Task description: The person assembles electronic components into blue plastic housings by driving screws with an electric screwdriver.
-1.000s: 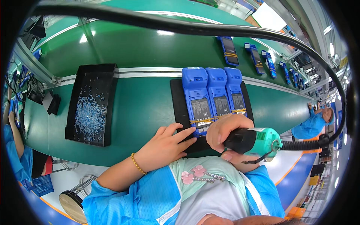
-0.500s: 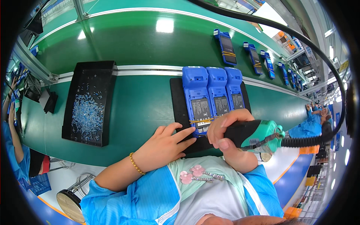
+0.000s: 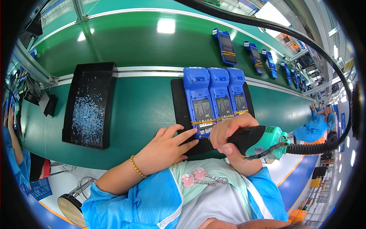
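Note:
Three blue handheld terminals lie side by side, backs up, on a black mat (image 3: pixel 177 95): the left one (image 3: pixel 195 89), the middle one (image 3: pixel 218 87) and the right one (image 3: pixel 236 86). Yellow rubber bands cross their lower parts, below the dark battery labels. My right hand (image 3: pixel 232 133) wraps round a black and green electric screwdriver (image 3: pixel 263 139), held nearly level with its front end toward the left terminal's bottom edge. A thin bit shows there, but its exact contact is unclear. My left hand (image 3: pixel 167 147) has its fingers spread, fingertips touching the left terminal's lower corner.
A black tray (image 3: pixel 68 110) of small blue-and-silver pieces, like screws, stands on the left. Beyond the metal rail (image 3: pixel 152 71), more terminals (image 3: pixel 227 49) stand on the green conveyor. A coiled cable (image 3: pixel 310 148) runs right from the screwdriver. Other people work at both sides.
The screwdriver has tipped slightly, its rear end lower, and its front has come a little nearer the left terminal's bottom edge. The terminals on the conveyor have shifted slightly left. My left hand stays put.

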Motion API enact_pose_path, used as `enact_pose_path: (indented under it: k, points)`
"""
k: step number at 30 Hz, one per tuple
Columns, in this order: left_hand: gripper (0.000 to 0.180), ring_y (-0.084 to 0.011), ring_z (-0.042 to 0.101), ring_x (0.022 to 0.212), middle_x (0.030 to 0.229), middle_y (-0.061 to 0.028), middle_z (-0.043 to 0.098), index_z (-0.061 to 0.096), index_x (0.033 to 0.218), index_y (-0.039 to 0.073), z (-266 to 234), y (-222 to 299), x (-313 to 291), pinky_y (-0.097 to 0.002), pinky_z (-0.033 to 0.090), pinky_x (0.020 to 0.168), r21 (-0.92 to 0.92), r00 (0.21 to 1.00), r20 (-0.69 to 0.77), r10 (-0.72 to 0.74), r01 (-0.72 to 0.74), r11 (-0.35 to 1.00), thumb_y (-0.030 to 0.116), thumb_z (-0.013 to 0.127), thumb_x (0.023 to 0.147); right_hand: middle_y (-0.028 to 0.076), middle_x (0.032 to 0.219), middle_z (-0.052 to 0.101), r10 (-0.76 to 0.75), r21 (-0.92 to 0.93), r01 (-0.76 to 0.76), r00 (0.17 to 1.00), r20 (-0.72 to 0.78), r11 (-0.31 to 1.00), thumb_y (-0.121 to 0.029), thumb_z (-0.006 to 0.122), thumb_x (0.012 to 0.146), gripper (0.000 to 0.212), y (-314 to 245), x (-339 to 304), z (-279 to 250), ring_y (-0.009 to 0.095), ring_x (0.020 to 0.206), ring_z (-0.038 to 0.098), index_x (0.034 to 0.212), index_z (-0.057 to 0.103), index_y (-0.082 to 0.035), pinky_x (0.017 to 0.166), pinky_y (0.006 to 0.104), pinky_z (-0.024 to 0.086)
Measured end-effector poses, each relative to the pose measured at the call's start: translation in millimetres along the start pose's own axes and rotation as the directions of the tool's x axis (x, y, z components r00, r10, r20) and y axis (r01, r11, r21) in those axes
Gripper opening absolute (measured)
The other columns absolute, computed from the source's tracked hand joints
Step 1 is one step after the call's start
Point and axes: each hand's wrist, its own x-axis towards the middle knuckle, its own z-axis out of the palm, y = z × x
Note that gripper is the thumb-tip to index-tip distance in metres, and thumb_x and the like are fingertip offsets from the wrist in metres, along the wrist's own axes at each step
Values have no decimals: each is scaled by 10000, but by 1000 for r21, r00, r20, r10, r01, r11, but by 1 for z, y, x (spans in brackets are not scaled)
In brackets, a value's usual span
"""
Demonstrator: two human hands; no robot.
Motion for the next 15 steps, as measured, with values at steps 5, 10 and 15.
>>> enact_pose_path:
  k: [5,10,15]
  points:
    - [543,-269,419,1221,1418,-19,440,602,1292,142,0,-1,0,-404,403,967,2,1000,0,5,-5,1000,287,724,782,78,770,573,7,0,-7,1000,19,1000,86,639,802,293,1,0,-1,125,700,576,1005,456,-21,655,257,484]
    - [555,-272,422,1213,1418,-21,440,602,1292,142,-1,-1,-1,-403,405,963,11,1000,0,12,-12,1000,287,728,771,81,794,580,0,-67,2,1000,27,998,100,632,798,298,-3,1,0,124,704,581,1010,463,-24,665,261,491]
    - [555,-270,425,1208,1415,-18,443,601,1294,144,-2,0,-1,-400,405,963,14,1000,-1,9,-9,1000,289,728,773,83,806,585,54,-41,-53,998,10,998,101,640,793,297,-5,0,-1,131,734,591,999,468,-26,694,264,499]
